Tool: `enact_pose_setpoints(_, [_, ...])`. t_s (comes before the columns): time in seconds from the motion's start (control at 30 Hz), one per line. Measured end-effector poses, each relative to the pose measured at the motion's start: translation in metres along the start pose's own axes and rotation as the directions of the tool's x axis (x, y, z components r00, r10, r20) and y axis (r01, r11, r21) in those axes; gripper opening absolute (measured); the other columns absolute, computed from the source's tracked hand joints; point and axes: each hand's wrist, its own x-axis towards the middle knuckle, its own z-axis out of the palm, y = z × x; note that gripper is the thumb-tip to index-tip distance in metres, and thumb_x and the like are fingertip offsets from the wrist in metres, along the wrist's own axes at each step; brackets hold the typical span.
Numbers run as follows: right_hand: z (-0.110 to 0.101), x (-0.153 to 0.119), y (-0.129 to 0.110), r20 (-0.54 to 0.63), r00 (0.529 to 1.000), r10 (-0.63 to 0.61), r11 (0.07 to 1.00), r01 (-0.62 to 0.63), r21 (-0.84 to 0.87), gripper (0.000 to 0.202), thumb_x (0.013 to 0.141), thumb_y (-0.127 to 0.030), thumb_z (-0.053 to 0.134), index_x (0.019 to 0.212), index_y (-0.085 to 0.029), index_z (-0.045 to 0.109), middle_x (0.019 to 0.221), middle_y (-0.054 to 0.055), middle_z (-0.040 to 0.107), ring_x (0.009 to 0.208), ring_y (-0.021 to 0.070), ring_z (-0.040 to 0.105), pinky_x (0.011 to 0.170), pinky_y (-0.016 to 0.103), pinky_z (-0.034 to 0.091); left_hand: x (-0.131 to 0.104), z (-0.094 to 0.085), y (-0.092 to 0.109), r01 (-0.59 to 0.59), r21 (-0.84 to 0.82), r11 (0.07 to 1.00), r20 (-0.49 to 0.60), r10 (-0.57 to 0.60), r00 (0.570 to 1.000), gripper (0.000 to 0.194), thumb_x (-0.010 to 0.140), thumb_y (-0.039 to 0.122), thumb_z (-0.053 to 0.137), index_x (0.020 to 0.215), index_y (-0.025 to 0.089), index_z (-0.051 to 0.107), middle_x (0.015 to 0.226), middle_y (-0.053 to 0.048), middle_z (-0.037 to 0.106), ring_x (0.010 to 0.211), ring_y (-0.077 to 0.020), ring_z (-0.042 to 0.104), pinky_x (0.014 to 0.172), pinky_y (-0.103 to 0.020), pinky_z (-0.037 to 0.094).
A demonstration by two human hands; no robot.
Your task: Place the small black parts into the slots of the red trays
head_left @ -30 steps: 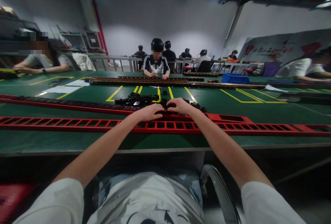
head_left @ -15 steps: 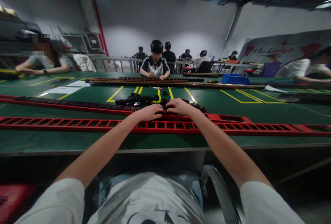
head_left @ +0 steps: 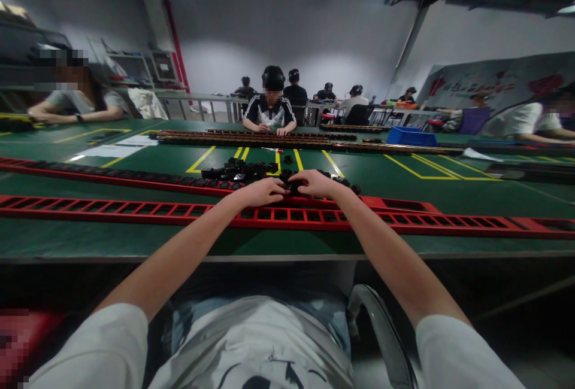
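Note:
My left hand (head_left: pixel 264 192) and my right hand (head_left: pixel 315 184) meet over the red slotted frame that lies farther from me. Their fingers are bent inward around a small black block-shaped part (head_left: pixel 294 187), largely hidden by the fingertips. A heap of similar black parts (head_left: pixel 245 170) lies just beyond my hands. The far red frame (head_left: pixel 395 204) slants across the table, and black parts fill its left stretch in a row. Nearer to me, beneath my forearms, runs a second red ladder-like frame (head_left: pixel 153 212) with open slots.
The green table (head_left: pixel 287 246) carries yellow marking lines. Farther back lie long brown-and-black strips (head_left: pixel 233 139), a blue bin (head_left: pixel 411 136) and white papers (head_left: pixel 114 148). A co-worker (head_left: pixel 269 108) sits opposite, with others at both sides and behind.
My hands have shifted very slightly to the right, and the fingers of both have moved around the black part. The view has tilted a little; the red frames lie as before.

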Motion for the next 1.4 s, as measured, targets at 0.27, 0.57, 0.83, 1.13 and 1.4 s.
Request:
enact_pose_setpoints(0.27, [-0.001, -0.004, -0.001, -0.066, 0.983, 0.172, 0.985, -0.172, 0.002, 0.026, 0.089, -0.029, 0.064, 0.108, -0.014, 0.073, 0.101, 0.009, 0.075, 0.086, 0.0184, 0.066, 0.078, 0.026, 0.048, -0.002, 0.0, 0.003, 0.032, 0.034, 0.999, 0.003, -0.032, 0.999, 0.032, 0.097, 0.029, 0.055, 0.122, 0.018, 0.072, 0.135, -0.012, 0.063, 0.123, -0.0231, 0.06, 0.112, -0.038, 0.044])
enact_pose_setpoints(0.57, [0.003, -0.001, -0.002, -0.067, 0.984, 0.168, 0.983, -0.172, -0.065, 0.026, 0.092, -0.041, 0.062, 0.099, -0.018, 0.074, 0.087, 0.004, 0.074, 0.074, 0.0155, 0.062, 0.067, 0.024, 0.04, -0.004, 0.002, 0.011, 0.056, 0.08, 0.995, 0.038, -0.059, 0.998, 0.044, 0.094, 0.031, 0.06, 0.136, 0.018, 0.061, 0.149, -0.012, 0.052, 0.138, -0.026, 0.049, 0.118, -0.039, 0.037])
enact_pose_setpoints(0.83, [0.002, 0.001, -0.004, -0.096, 0.968, 0.232, 0.944, -0.248, -0.219, 0.036, 0.091, -0.053, 0.061, 0.094, -0.02, 0.076, 0.087, 0.007, 0.075, 0.076, 0.0193, 0.064, 0.065, 0.026, 0.04, -0.004, 0.002, 0.011, 0.08, 0.084, 0.993, 0.043, -0.084, 0.996, 0.044, 0.096, 0.033, 0.057, 0.138, 0.019, 0.06, 0.15, -0.011, 0.053, 0.137, -0.0247, 0.05, 0.118, -0.038, 0.038])
enact_pose_setpoints(1.13, [-0.01, -0.009, 0.0, 0.052, 0.982, 0.184, 0.983, -0.185, 0.012, 0.033, 0.083, -0.035, 0.069, 0.111, -0.016, 0.072, 0.1, 0.006, 0.074, 0.081, 0.0176, 0.064, 0.07, 0.024, 0.044, -0.004, 0.003, 0.01, 0.058, 0.067, 0.996, 0.039, -0.061, 0.997, 0.044, 0.096, 0.032, 0.057, 0.139, 0.021, 0.06, 0.151, -0.011, 0.052, 0.137, -0.0239, 0.051, 0.118, -0.038, 0.038])
enact_pose_setpoints(1.4, [-0.004, -0.005, 0.002, 0.006, 0.99, 0.138, 0.99, -0.138, 0.008, 0.031, 0.081, -0.037, 0.073, 0.105, -0.017, 0.073, 0.105, 0.008, 0.072, 0.089, 0.0196, 0.064, 0.077, 0.028, 0.046, -0.003, 0.0, 0.011, 0.052, 0.05, 0.997, 0.052, -0.055, 0.997, 0.044, 0.096, 0.031, 0.057, 0.138, 0.018, 0.061, 0.15, -0.012, 0.052, 0.138, -0.0252, 0.05, 0.118, -0.038, 0.037])
